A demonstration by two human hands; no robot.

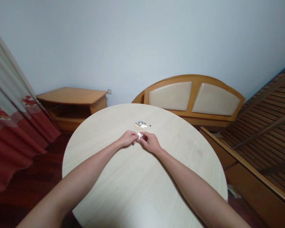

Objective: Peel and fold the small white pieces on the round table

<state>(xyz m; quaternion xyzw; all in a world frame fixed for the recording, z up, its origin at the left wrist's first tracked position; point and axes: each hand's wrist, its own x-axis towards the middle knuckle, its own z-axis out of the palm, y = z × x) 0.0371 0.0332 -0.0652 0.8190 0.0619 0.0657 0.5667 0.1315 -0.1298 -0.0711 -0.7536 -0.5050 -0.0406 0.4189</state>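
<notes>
A small white piece [139, 135] is held between my two hands, just above the pale round table [142, 171]; its exact kind is too small to make out. My left hand [128, 138] is closed, pinching the piece at its left side. From the right, the thumb and fingers of my right hand [150, 141] close on the same piece. Just beyond my hands lies a little heap of small flat parts [141, 124], grey, yellowish and shiny. One tiny dark piece [150, 125] sits apart, right of the heap.
Behind the table on the left stands a wooden cabinet [73, 95]. A headboard [190, 79] with cream panels leans by the wall at the back right. Wooden slats [270, 126] and a bed rail [247, 167] flank the right side. A red and white curtain [19, 136] hangs at left.
</notes>
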